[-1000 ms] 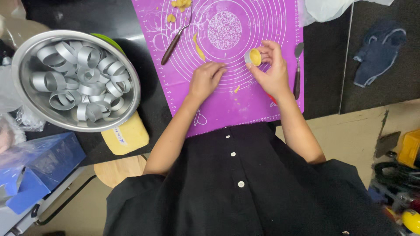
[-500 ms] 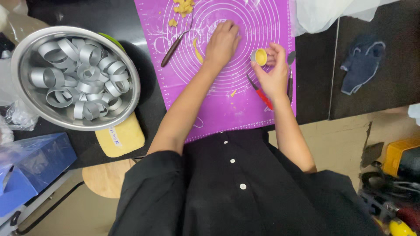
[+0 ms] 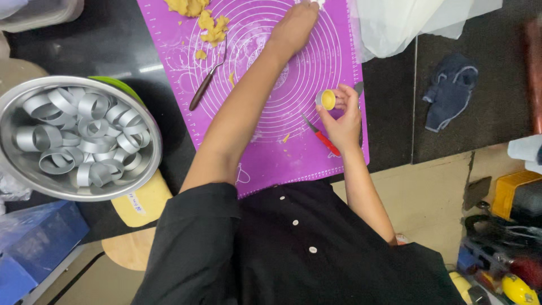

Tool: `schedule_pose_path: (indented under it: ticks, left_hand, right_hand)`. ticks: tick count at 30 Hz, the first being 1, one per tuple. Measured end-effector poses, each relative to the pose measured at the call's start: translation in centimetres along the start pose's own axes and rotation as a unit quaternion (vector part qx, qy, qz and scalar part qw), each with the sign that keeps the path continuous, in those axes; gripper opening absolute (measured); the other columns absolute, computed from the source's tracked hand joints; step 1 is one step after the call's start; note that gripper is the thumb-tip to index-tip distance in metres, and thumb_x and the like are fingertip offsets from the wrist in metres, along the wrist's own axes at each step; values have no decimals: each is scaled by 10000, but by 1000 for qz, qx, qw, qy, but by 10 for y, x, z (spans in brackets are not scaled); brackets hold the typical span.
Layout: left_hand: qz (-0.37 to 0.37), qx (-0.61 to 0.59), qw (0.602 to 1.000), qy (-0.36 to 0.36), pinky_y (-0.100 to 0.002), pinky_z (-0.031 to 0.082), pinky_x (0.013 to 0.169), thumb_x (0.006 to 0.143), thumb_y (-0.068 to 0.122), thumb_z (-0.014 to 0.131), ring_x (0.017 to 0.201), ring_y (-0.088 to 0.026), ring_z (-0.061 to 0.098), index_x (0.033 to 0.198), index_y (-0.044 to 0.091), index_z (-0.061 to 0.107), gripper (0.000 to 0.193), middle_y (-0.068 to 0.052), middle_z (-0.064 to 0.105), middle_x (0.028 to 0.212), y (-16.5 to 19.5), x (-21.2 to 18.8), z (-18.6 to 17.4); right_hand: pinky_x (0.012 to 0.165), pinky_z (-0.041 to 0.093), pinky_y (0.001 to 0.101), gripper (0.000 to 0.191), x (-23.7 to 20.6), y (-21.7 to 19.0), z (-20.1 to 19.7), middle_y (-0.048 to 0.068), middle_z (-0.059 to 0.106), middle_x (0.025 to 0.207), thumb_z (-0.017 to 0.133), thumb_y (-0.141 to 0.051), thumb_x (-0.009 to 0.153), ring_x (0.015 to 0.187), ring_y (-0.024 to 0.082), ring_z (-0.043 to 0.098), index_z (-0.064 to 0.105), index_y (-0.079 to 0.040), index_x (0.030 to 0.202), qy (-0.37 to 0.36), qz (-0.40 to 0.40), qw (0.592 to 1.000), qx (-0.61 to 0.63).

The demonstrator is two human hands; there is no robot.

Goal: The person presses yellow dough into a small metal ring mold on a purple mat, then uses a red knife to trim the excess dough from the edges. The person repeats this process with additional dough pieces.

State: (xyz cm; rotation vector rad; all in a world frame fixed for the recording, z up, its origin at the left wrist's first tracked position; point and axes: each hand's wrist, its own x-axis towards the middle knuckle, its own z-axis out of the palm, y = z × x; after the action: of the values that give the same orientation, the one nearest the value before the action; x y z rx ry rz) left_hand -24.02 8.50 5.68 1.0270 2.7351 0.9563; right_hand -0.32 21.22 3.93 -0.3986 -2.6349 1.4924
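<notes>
Reaching to the top edge of the frame, the left hand has its fingertips partly cut off near something white, so I cannot tell if the fingers are wide or closed. At centre right, the right hand holds with curled fingers a small metal ring filled with yellow dough above the purple silicone mat, which lies on a dark counter. Dough scraps and a brown-handled tool lie at upper centre, a red-handled tool is partly hidden under the right hand, and a steel bowl of metal rings sits at left.
</notes>
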Motion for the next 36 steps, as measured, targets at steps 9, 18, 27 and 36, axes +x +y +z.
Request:
schedule_pose_path:
  ticks: [9,18,27,36]
  left_hand:
    - [-39,-139,985,-96,-484,537,763,845,65,662,859,-379,687,926,40,726,106,-170,708,896,6,-170,-32]
    - [-31,-34,999,-1,-392,534,1079,925,16,583,1246,-290,644,1155,43,715,267,-110,677,1295,-4,-235,0]
    - [-159,150,973,-76,-569,217,1210,1059,290,466,1512,-371,244,1530,0,361,563,-238,303,1601,5,-292,15]
    - [-207,82,975,-10,-616,192,1220,1022,271,551,1531,-371,224,1558,62,365,604,-207,284,1628,2,-326,5]
  right_hand:
    - [951,559,348,658,-14,-9,21,136,688,1239,860,-115,899,1076,221,704,449,-21,1404,-47,-68,997,-7]
    - [927,552,345,677,-13,-16,38,129,690,1214,870,-126,870,1055,232,696,456,-37,1398,-31,-79,995,-57]
    - [988,525,407,696,2,-17,75,174,618,1247,863,-140,853,1119,296,652,455,-28,1406,-72,-146,981,-102]
    - [1005,499,436,646,4,-20,88,169,608,1248,842,-134,861,1185,351,592,475,-29,1383,-74,-171,972,-146]
